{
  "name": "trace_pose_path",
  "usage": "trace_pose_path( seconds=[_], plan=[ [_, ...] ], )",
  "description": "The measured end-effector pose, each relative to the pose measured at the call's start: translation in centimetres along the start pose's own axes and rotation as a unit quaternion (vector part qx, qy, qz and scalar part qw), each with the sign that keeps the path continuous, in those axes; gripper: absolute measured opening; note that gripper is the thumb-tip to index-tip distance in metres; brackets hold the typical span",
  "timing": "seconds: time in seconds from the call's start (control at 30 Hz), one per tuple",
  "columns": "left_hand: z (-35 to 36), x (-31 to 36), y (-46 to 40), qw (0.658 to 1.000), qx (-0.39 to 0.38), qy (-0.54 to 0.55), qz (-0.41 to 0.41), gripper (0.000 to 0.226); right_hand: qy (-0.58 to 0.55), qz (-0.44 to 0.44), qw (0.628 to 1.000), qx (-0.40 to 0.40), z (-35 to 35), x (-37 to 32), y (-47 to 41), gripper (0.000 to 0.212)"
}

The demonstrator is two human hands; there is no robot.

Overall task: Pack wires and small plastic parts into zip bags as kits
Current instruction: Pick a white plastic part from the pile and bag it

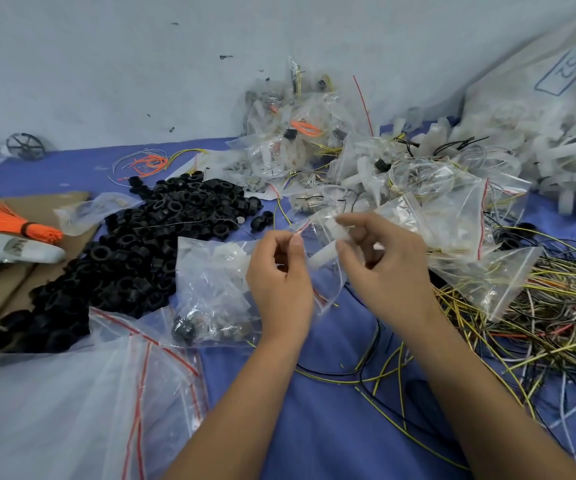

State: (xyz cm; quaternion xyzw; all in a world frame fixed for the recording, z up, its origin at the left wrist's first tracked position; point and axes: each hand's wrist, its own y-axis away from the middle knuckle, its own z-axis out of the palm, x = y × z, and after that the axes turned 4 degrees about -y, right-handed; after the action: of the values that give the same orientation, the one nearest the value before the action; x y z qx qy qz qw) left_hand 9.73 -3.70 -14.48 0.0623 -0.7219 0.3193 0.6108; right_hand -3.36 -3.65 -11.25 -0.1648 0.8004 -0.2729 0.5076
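- Both hands are raised over the blue table (331, 427): a small zip bag (317, 233) is pinched at its mouth by the left hand (279, 282), while a white plastic part (324, 256) is gripped through it by the right hand (383, 268).
- Filled bags (300, 147) are heaped behind, so many kits appear done.
- Much seems left: loose wires (539, 327), black rings (141, 247), and empty bags (113, 393) remain.

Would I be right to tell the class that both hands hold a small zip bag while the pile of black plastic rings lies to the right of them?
Not quite. The head view shows the black plastic rings to the left of the left hand and right hand, which do hold the zip bag.
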Motion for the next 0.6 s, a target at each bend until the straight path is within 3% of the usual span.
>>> trace_pose_path(
  seconds=[0.13, 0.23, 0.37, 0.5, 0.6],
  plan=[
    [0.0, 0.1, 0.1, 1.0, 0.018, 0.001, 0.018, 0.018, -0.006, -0.061, 0.996, -0.057, 0.7, -0.2, 0.4, 0.031],
    [-0.1, 0.1, 0.1, 1.0, 0.024, 0.0, 0.016, 0.018, -0.009, -0.057, 0.997, -0.048, 0.7, -0.2, 0.4, 0.036],
    [0.0, 0.0, 0.0, 1.0, 0.024, 0.006, -0.004, 0.018, 0.03, -0.11, 0.993, -0.003, 0.7, -0.3, 0.3, 0.019],
    [0.1, -0.1, -0.2, 1.0, 0.028, 0.004, -0.006, 0.019, 0.017, -0.077, 0.996, 0.052, 1.1, -0.4, 0.5, 0.012],
    [0.0, -0.3, -0.3, 0.999, 0.039, 0.0, -0.004, 0.02, 0.023, -0.086, 0.996, 0.024, 1.3, -0.7, 0.6, 0.013]
  ],
)
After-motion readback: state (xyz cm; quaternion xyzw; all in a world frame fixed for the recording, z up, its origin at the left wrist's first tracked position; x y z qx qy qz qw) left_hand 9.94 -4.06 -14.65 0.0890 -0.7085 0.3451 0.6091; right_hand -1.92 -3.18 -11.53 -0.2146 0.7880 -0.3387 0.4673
